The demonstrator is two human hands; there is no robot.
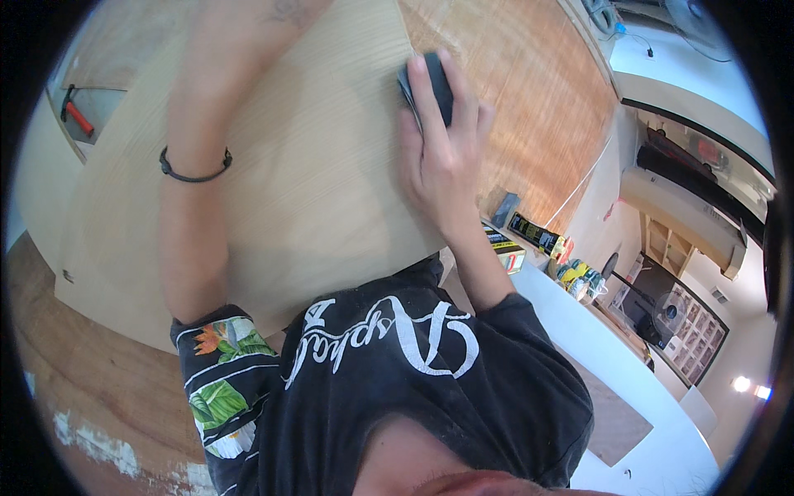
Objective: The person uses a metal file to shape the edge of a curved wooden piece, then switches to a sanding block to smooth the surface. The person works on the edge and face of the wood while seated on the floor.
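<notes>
A pale wood-grained board (322, 174) lies across the front of me. My right hand (442, 157) is closed around a dark sanding block (438, 87), with grey sandpaper seeming to show along its side. The block rests at the board's right edge, where a redder plywood surface (529, 107) begins. Far left, my left hand (248, 25) reaches over the board, smeared by motion. Its fingers run out of the picture at the top, so their hold is hidden.
A red-handled hammer (78, 116) lies at the far left. Beside my right forearm are a small grey block (504, 208), a black tube (533, 234), a yellow-and-white box (506, 250) and a green-and-yellow power tool (577, 277). A white cord (585, 178) crosses behind. A fan (668, 312) stands farther right.
</notes>
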